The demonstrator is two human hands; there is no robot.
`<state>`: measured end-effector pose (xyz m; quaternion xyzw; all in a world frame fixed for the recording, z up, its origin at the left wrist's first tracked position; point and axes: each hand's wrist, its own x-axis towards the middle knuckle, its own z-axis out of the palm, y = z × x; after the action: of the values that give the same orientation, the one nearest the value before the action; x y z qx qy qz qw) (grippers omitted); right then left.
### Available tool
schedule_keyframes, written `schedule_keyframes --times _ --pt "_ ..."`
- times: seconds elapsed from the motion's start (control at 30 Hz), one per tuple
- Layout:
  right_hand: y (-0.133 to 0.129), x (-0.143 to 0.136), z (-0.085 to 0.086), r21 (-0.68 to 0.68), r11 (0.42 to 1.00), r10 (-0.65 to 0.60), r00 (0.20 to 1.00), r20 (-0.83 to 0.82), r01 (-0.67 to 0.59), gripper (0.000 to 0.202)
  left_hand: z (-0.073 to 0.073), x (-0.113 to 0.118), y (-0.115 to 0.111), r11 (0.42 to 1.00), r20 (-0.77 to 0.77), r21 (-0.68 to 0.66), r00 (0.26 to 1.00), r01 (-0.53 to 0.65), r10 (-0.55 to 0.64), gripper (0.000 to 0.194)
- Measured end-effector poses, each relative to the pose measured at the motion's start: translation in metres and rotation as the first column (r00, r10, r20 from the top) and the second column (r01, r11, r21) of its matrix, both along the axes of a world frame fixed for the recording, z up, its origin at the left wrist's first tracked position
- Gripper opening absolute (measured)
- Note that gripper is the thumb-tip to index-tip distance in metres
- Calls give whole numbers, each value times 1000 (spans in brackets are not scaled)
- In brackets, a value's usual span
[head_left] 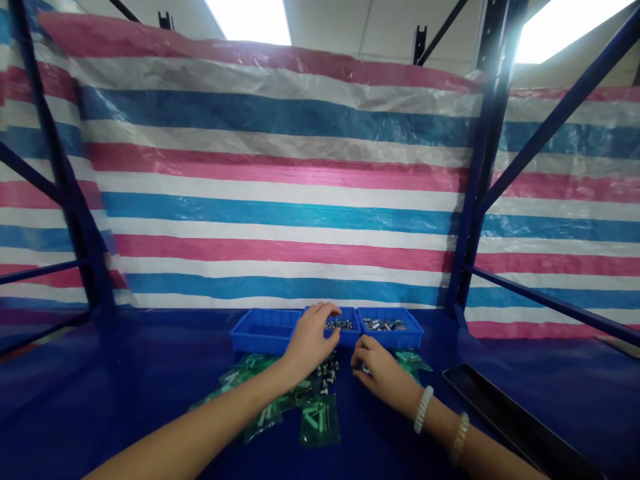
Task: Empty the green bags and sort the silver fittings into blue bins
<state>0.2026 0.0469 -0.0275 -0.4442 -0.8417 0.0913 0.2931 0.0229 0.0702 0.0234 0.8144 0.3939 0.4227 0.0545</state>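
Small see-through green plastic bags (320, 421) lie before a blue plastic bin (260, 344). Left hand (311, 335), fingers curved, thumb apart, nothing visibly gripped, at the middle blue bin of small metal parts (343, 325). Loose silver-and-dark metal screws (327, 373) piled between hands. Right hand (384, 373) curled low, silver bits at fingertips; can't tell if gripped. Step looks like hand-picking small hardware; next move calls for a precise fingertip pinch.

Ceiling lights (249, 20) overexposed | striped sheet (280, 175) glossy glare | tabletop (125, 367) dim
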Motion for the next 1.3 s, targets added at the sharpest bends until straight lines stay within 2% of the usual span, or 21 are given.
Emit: schedule_keyframes --times 0.13,0.2,0.37,0.47,0.63,0.73,0.93,1.07,1.17,1.27,1.3 --pt "-2 -3 11 -43 999 19 966 -258 -31 11 -5 -7 -27 985 149 -157 988 67 -44 24" --pt "-6 -4 18 25 997 74 934 -349 -70 9 -9 -8 -37 948 288 -280 955 150 -66 19" --pt "-20 -9 30 283 950 243 887 -392 -135 17 -16 -7 -54 795 542 -487 839 361 -49 16" --pt "-26 -11 31 323 937 261 883 -389 -135 16 -16 -5 -60 762 612 -504 791 407 -18 19" --pt "-32 -12 32 246 960 220 899 -378 -132 3 -17 -3 -65 746 655 -494 755 447 -19 20" --pt "-35 -13 34 180 978 165 910 -382 -101 10 -16 1 -68 757 659 -478 751 445 -25 19" --pt "-36 -16 31 38 990 142 898 -417 -139 29 -12 2 -75 844 565 -414 823 340 -54 13" --pt "-29 -11 29 9 991 119 872 -475 -130 39 -1 4 -55 935 437 -289 897 207 -64 14" --pt "-21 -6 28 14 998 63 869 -490 -64 43 12 11 -18 991 258 -130 966 40 -5 16" --pt "-13 -2 24 31 999 29 893 -449 -16 41 19 17 24 995 174 -97 985 -6 22 17" --pt "-10 -1 21 45 999 20 909 -416 -1 39 20 17 34 995 146 -94 989 -15 29 24"
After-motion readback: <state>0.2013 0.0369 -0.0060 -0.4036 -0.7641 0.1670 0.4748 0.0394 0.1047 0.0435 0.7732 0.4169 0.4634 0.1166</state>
